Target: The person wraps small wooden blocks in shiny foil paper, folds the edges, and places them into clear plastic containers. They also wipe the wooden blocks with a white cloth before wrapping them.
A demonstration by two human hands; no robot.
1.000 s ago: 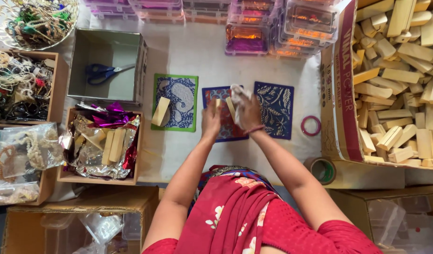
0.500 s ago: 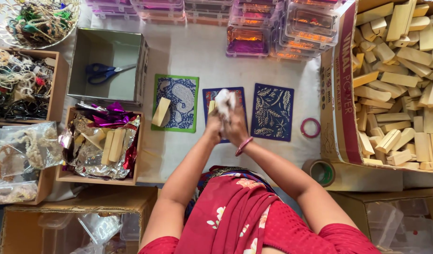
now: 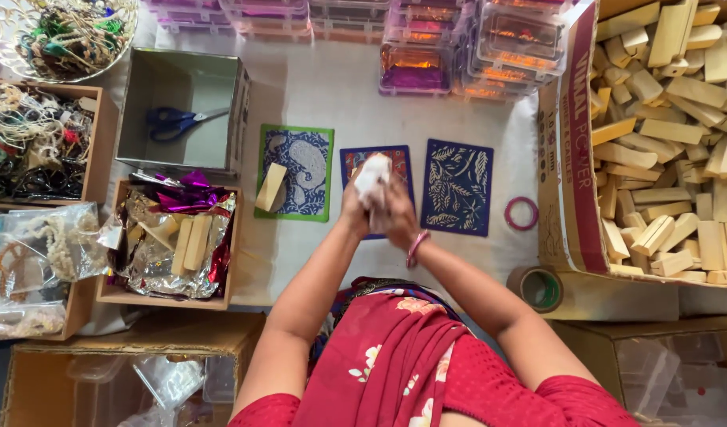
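Together, your left hand (image 3: 354, 207) & right hand (image 3: 395, 215) clasped a white wrapped block (image 3: 372, 175) over the middle blue card (image 3: 377, 190), w/ pink ring (image 3: 521, 213) at 3 o'clock.

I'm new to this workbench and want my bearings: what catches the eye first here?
At the centre, the left hand and right hand clasp a small white wrapped object above the middle one of three patterned cards. On the right, a big cardboard box brims with pale wooden blocks. On the left, shiny foil wrappers fill a small tray.
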